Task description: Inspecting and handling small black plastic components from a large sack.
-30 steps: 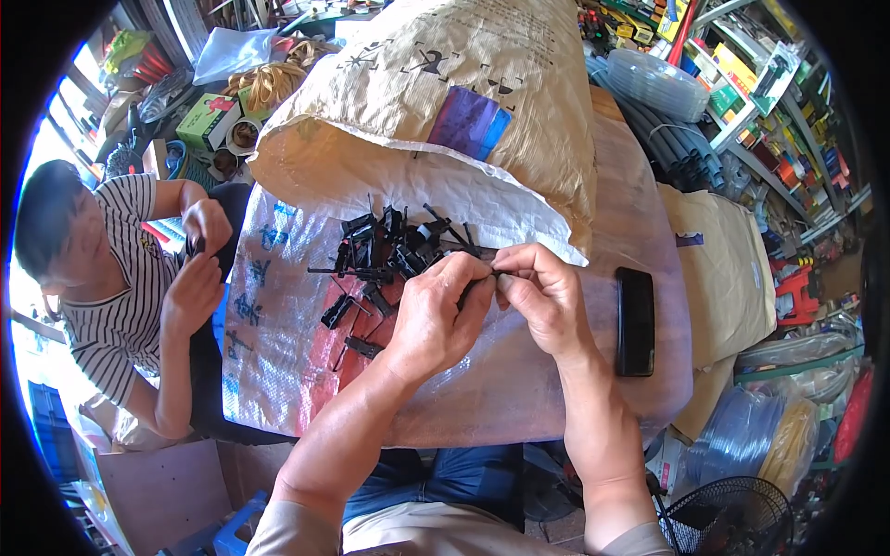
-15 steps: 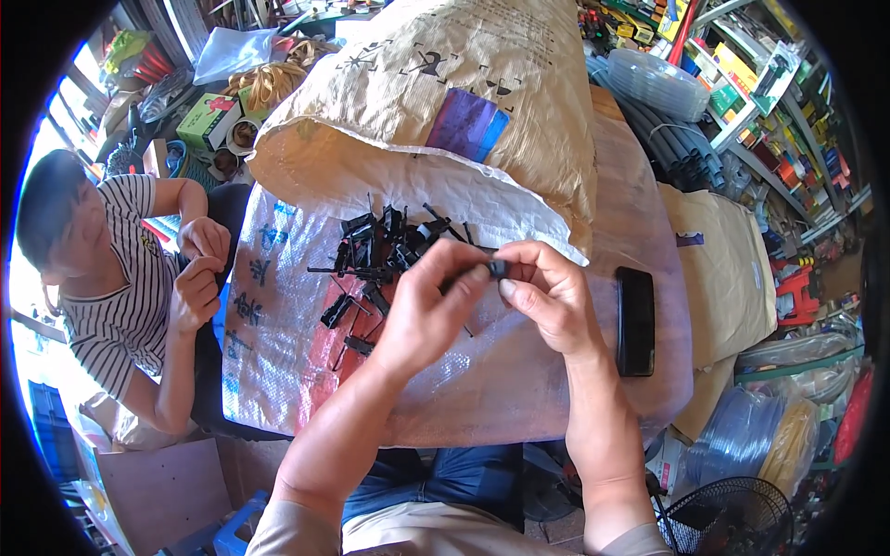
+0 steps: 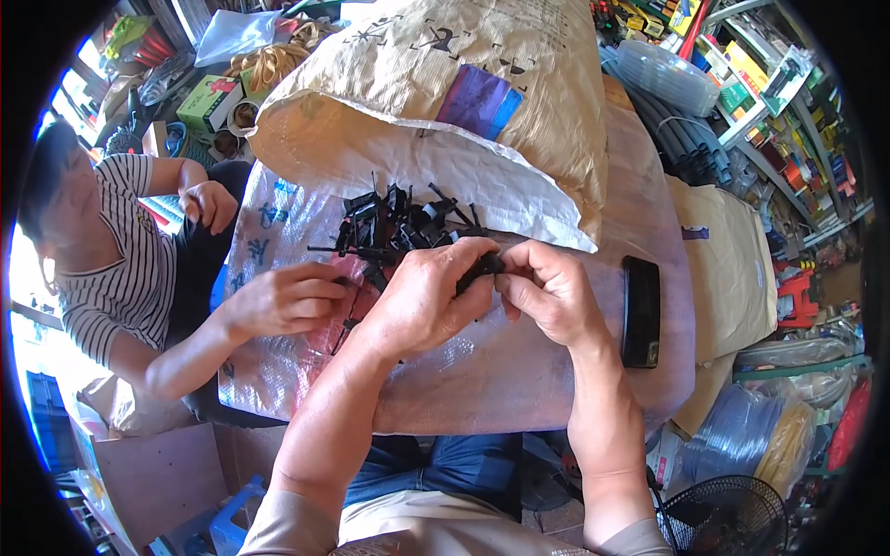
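A small black plastic part point(image 3: 479, 270) is held between my two hands over the covered table. My left hand point(image 3: 428, 295) wraps its fingers and thumb round it. At its right end my right hand point(image 3: 545, 289) pinches with thumb and forefinger; what exactly those fingertips grip is partly hidden. Just beyond my left hand lies a heap of black plastic parts with thin rods point(image 3: 394, 222). From the left a co-worker's hand point(image 3: 295, 301) reaches to the loose black pieces beside the heap.
A large open paper sack point(image 3: 371, 102) lies across the table's far side. To the right rests a black phone point(image 3: 641, 312) on the woven sheet point(image 3: 464, 398). The co-worker point(image 3: 120, 250) sits at the left edge. A black mesh fan point(image 3: 728, 519) stands at the lower right.
The black part between my hands now shows more of its length, and my fingers have shifted on it. The co-worker's hand has come from their lap to the black pieces.
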